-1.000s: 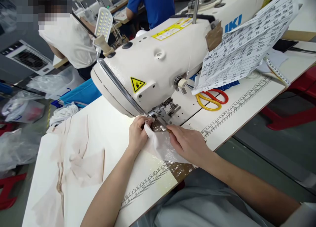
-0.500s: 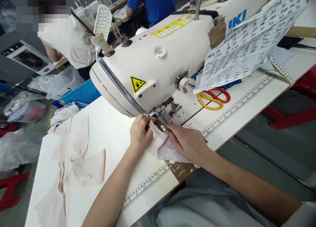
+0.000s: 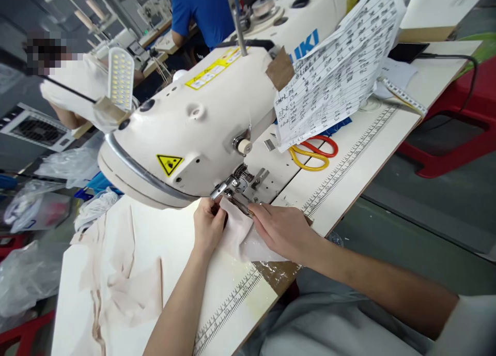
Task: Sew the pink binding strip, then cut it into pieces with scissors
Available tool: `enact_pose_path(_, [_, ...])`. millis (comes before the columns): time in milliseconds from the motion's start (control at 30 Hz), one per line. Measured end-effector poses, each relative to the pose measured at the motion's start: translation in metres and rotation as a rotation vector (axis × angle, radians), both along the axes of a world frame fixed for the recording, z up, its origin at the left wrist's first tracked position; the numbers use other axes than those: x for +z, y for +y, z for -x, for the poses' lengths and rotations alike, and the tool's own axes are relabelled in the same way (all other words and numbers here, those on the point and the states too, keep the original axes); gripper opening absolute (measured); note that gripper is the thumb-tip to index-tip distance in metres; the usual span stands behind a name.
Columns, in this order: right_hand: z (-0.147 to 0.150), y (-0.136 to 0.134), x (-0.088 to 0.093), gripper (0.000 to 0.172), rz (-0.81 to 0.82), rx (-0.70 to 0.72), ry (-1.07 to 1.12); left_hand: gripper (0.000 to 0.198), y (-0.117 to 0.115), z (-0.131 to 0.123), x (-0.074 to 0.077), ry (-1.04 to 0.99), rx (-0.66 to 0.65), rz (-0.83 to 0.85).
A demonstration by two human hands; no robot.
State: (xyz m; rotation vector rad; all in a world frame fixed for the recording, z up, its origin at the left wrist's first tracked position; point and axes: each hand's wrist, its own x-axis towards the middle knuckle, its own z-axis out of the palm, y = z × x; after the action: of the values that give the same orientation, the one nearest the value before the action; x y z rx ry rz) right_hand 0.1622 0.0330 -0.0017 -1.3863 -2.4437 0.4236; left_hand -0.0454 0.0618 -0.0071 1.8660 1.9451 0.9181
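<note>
A pale pink fabric piece (image 3: pixel 237 231) lies under the needle area of a white sewing machine (image 3: pixel 201 123). My left hand (image 3: pixel 209 224) pinches the fabric's left edge, its fingertips partly hidden below the presser foot (image 3: pixel 228 187). On the other side my right hand (image 3: pixel 284 229) presses closed fingers on the fabric's right edge, close to the metal guide. Brown tape and clear plastic (image 3: pixel 277 274) cover the table edge beneath the fabric. More sheer pink fabric (image 3: pixel 135 294) with brownish edges is spread on the table to the left.
Scissors with yellow and red handles (image 3: pixel 310 159) lie right of the machine, beneath a hanging handwritten sheet (image 3: pixel 329 82). A printed ruler (image 3: pixel 344 167) runs along the table's front edge. A red stool (image 3: pixel 445 139) stands at right. Two people sit at work beyond the machine.
The camera view has shifted, so the machine appears further left and lower. Both hands stay on the fabric by the presser foot, with little visible movement of their own.
</note>
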Motion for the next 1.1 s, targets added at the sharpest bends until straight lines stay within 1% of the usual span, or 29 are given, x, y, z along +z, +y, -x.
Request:
enact_pose_path(167, [0.000, 0.001, 0.004, 0.022, 0.003, -0.004, -0.010, 0.017, 0.000, -0.002, 0.001, -0.056, 0.016, 0.007])
enact_pose_path(233, [0.000, 0.001, 0.005, 0.020, -0.018, -0.009, -0.006, 0.015, 0.000, 0.000, -0.002, -0.037, 0.007, -0.018])
enact_pose_path(300, [0.000, -0.001, 0.004, 0.020, -0.051, -0.014, -0.002, 0.012, 0.000, 0.005, -0.005, 0.024, -0.025, -0.069])
enact_pose_path(367, [0.001, -0.003, 0.002, 0.021, -0.088, -0.018, -0.011, 0.010, 0.001, 0.009, -0.008, 0.132, -0.095, -0.156])
enact_pose_path(467, [0.003, -0.005, -0.001, 0.031, -0.141, -0.020, -0.035, 0.016, 0.002, 0.012, -0.010, 0.319, -0.248, -0.337])
enact_pose_path(533, [0.004, -0.006, -0.001, 0.036, -0.169, -0.018, -0.037, 0.019, 0.001, 0.011, -0.009, 0.402, -0.351, -0.410])
enact_pose_path(633, [-0.002, -0.013, 0.000, 0.031, -0.156, -0.044, -0.015, 0.020, -0.003, 0.009, -0.001, 0.429, -0.471, -0.406])
enact_pose_path(733, [-0.019, -0.030, 0.002, 0.023, -0.084, -0.035, 0.114, 0.029, -0.010, 0.007, 0.008, 0.449, -0.541, -0.340])
enact_pose_path(833, [-0.045, -0.056, 0.000, 0.021, -0.011, 0.002, 0.295, 0.040, -0.019, 0.000, 0.014, 0.537, -0.532, -0.278])
enact_pose_path(933, [-0.068, -0.076, -0.005, 0.023, 0.011, 0.033, 0.352, 0.041, -0.025, -0.012, 0.013, 0.618, -0.452, -0.257])
enact_pose_path(1000, [-0.077, -0.082, -0.010, 0.022, 0.009, 0.035, 0.341, 0.038, -0.028, -0.021, 0.009, 0.641, -0.390, -0.255])
enact_pose_path(1100, [-0.081, -0.081, -0.013, 0.022, -0.037, 0.019, 0.333, 0.037, -0.034, -0.030, 0.002, 0.646, -0.318, -0.273])
